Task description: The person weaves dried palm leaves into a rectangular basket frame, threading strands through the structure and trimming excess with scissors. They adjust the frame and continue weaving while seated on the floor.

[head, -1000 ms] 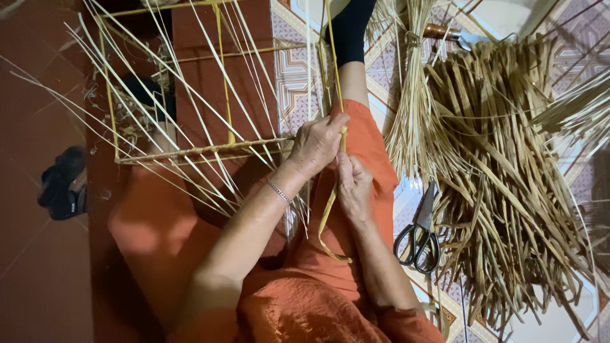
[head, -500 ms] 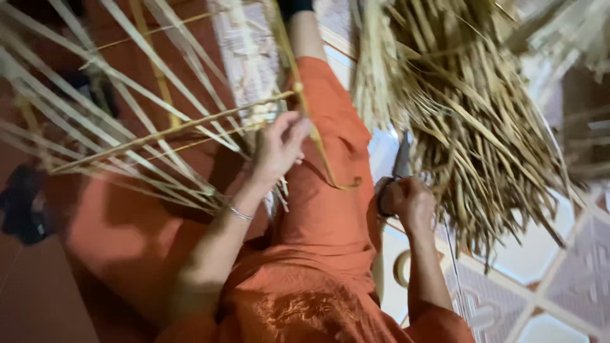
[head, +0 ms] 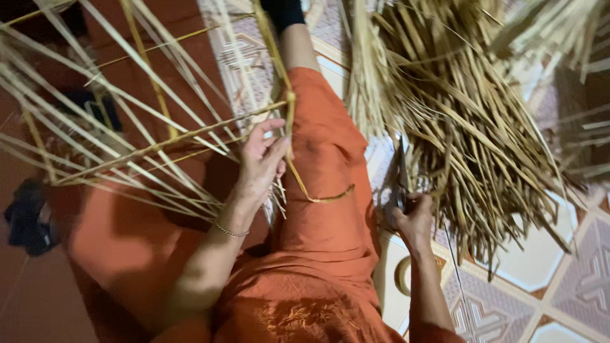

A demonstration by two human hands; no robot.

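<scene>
My left hand [head: 262,159] pinches a corner of a bamboo-strip frame [head: 159,143] where a yellow binding strip [head: 298,171] loops down over my orange-clad leg [head: 327,190]. Thin strips fan out from the frame to the left. My right hand [head: 412,219] rests on the floor to the right of my leg, closed around the handles of dark scissors [head: 399,181] whose blades point up toward the straw pile.
A big heap of dry straw-coloured strips [head: 470,127] lies right of my leg on patterned floor tiles [head: 572,279]. A roll of tape [head: 403,274] sits by my right forearm. A dark object [head: 28,219] lies at far left.
My right hand left the frame corner, moved right to the floor and took hold of the scissors. The view swung rightward; my left hand kept its grip on the frame.
</scene>
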